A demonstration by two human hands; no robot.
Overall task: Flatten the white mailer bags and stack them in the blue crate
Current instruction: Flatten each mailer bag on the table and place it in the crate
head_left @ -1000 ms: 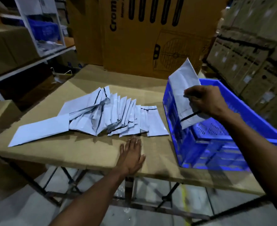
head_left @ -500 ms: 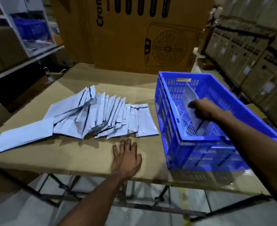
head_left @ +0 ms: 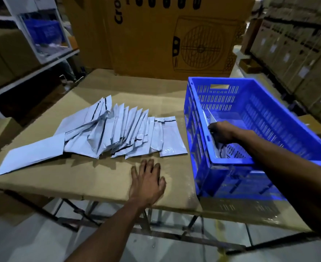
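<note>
A blue slatted crate (head_left: 265, 110) stands on the right of the cardboard-covered table (head_left: 91, 176). My right hand (head_left: 222, 132) is down inside it near the left wall, holding a white mailer bag (head_left: 207, 120) that leans against that wall. Several more white mailer bags (head_left: 118, 131) lie fanned out and overlapping in the middle of the table, one flat bag (head_left: 31, 154) lying apart at the left. My left hand (head_left: 147, 178) rests flat on the table with fingers spread, just in front of the fan of bags and touching none of them.
A large brown carton with a fan drawing (head_left: 174, 35) stands behind the table. Stacked cartons (head_left: 297, 53) line the right side. A white shelf with a blue bin (head_left: 42, 29) is at the left. The table's front edge runs just below my left hand.
My right hand carried the bag from above the crate's rim down into the crate, low against its left wall. My left hand stayed flat on the table.
</note>
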